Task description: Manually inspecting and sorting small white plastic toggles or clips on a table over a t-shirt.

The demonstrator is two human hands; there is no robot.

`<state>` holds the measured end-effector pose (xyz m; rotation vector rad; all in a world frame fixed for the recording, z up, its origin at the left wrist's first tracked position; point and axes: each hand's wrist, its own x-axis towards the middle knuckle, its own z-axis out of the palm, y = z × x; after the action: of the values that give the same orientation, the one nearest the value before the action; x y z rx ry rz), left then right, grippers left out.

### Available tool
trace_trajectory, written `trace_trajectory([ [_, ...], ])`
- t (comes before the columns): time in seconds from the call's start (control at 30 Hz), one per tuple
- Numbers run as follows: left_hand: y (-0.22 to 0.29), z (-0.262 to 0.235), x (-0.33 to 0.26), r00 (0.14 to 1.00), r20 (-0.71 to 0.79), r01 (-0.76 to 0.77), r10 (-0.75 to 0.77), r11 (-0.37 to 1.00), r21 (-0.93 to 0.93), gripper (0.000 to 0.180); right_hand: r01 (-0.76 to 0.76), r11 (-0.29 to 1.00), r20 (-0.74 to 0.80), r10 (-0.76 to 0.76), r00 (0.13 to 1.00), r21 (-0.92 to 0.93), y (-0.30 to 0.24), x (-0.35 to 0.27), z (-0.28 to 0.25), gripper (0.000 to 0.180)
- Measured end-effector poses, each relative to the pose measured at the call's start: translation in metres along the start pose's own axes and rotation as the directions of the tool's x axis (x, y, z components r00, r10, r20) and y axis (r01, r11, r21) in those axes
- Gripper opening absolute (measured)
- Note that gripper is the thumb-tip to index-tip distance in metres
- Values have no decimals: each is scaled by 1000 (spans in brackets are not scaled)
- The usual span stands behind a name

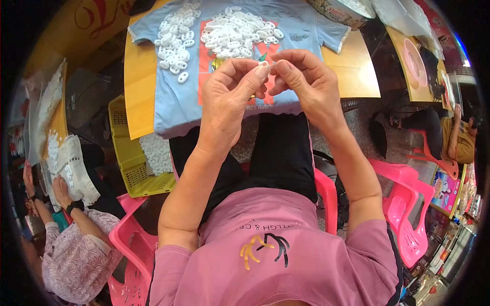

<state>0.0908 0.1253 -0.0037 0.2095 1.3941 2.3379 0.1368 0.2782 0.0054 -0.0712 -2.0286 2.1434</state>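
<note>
My left hand (232,86) pinches a small white oval plastic piece (264,64) with holes in it between thumb and forefinger. Close against it, my right hand (309,84) is also closed in a pinch; a thin pale bit seems to show at its fingertips, too small to name. Both hands are raised over a blue T-shirt (176,107) spread on the table. Beyond them, a large heap of white oval pieces (235,33) lies on the shirt's red print. A second, narrower group of white oval pieces (173,46) runs down the left, with one loose piece (183,77) at its near end.
A patterned bowl (343,14) stands at the table's far right. The wooden table (140,97) shows around the shirt. Below left sits a yellow crate (127,163) beside a white heap (155,153). Pink chairs (408,214) flank me. Other people (84,250) sit left and right.
</note>
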Motion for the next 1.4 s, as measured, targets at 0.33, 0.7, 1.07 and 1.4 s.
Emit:
trace_trajectory([
  [0.33,8,-3,-2,996,83,39,-41,999,24,16,603,485,399,-462,792,-634,-18,17,-22,14],
  [0.7,10,3,-10,993,121,-43,15,970,241,16,601,602,466,-387,795,-525,-22,11,-23,8],
  [1.07,-3,-11,-7,982,124,127,-143,983,134,14,548,608,464,-310,830,-574,-10,-2,-27,8],
  [1.4,6,4,-26,992,94,67,-85,982,178,13,580,664,437,-395,808,-472,-16,-11,-21,7],
])
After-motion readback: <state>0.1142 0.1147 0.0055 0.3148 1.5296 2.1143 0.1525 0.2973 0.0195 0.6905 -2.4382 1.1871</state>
